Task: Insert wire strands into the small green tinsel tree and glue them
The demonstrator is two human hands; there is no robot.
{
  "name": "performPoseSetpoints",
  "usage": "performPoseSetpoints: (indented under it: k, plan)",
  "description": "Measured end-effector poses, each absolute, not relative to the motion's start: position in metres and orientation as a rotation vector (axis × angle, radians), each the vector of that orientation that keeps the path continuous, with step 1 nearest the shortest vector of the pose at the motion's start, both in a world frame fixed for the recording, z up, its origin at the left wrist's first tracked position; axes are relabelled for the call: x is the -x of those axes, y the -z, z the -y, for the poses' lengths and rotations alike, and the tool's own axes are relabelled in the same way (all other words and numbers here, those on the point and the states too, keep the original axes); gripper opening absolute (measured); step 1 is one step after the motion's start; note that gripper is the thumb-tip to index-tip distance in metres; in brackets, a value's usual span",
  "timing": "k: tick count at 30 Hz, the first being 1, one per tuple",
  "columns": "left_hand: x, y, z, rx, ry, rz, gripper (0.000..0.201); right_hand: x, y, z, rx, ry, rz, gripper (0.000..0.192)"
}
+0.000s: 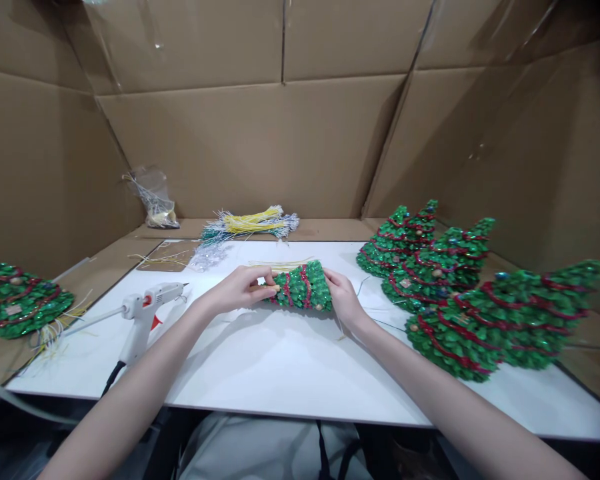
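Note:
A small green Christmas tree with red garland lies on its side between my hands, a little above the white board. My left hand is closed at the tree's narrow tip, thumb and fingers pinching there. At the wide base, my right hand grips the edge, its fingertips partly hidden behind the tree. A white hot glue gun with a red trigger stands left of my left forearm, its nozzle pointing right.
Several finished-looking green trees stand on the right, and another tree is at the far left. Bundles of yellow and white wires lie at the back near a plastic bag. Cardboard walls enclose the work area.

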State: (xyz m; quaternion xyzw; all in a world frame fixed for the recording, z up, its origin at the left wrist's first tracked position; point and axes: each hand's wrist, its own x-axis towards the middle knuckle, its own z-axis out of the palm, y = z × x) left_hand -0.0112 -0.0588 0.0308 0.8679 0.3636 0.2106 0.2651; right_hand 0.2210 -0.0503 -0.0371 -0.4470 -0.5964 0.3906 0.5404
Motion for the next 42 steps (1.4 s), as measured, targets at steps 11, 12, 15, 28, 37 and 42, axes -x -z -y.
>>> performPoseSetpoints:
  k: [11,12,15,28,37,42]
  plan:
    - [0.0059,-0.0284,0.0617,-2.461,-0.606,-0.941,0.018,-0.2176,0.0363,0.0553,1.072,-0.982,1.307,0.034]
    - [0.0054,-0.0281,0.0622,-2.472,-0.613,-0.943,0.018,-0.2175,0.0357,0.0558,1.068,-0.958,1.304,0.034]
    - [0.0049,-0.0271,0.0631,-2.494,-0.636,-0.991,0.018,-0.2175,0.0346,0.0574,1.062,-0.918,1.298,0.032]
    - [0.0112,-0.0264,0.0602,-2.445,-0.578,-0.944,0.021,-0.2222,0.0364,0.0515,1.052,-0.934,1.339,0.025]
    - [0.0077,-0.0274,0.0639,-2.432,-0.604,-0.928,0.020,-0.2250,0.0366,0.0497,1.007,-1.039,1.381,0.024]
    - [0.0044,-0.0287,0.0683,-2.462,-0.590,-0.974,0.020,-0.2233,0.0372,0.0514,1.009,-1.055,1.346,0.022]
